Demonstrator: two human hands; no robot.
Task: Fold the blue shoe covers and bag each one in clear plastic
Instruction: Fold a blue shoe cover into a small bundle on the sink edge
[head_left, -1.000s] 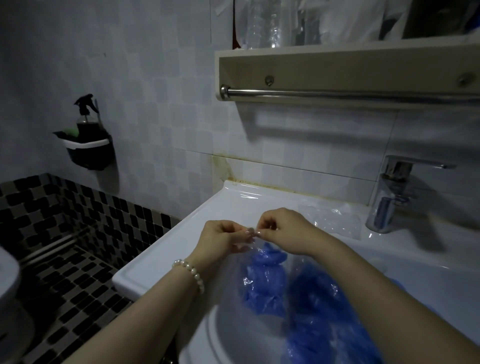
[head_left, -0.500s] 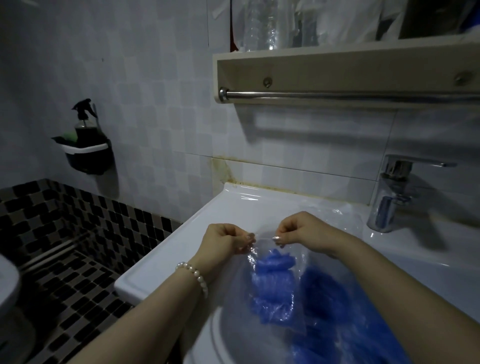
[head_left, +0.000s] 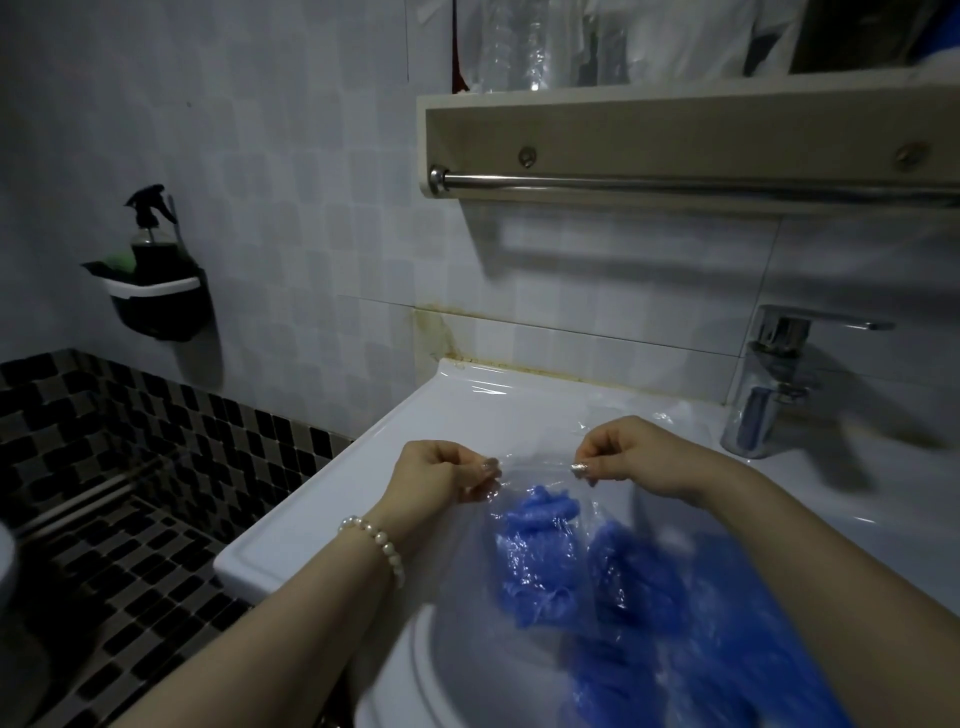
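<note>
With my left hand and right hand each pinching the clear bag mouth, I'd press evenly along it, keeping the folded shoe cover low.

arms: bare, sleeveless | left wrist: pearl bracelet | nails: glittery polish

Both bare forearms reach forward from the lower edge of the view and converge toward the middle. The left hand is held knuckles up with its fingers curled under, the thumb and fingertips pressed together in a pinch. The right hand mirrors it, fingers curled and pinching, a little apart from the left at about the same height. Both wrists are slightly bent downward.
</note>
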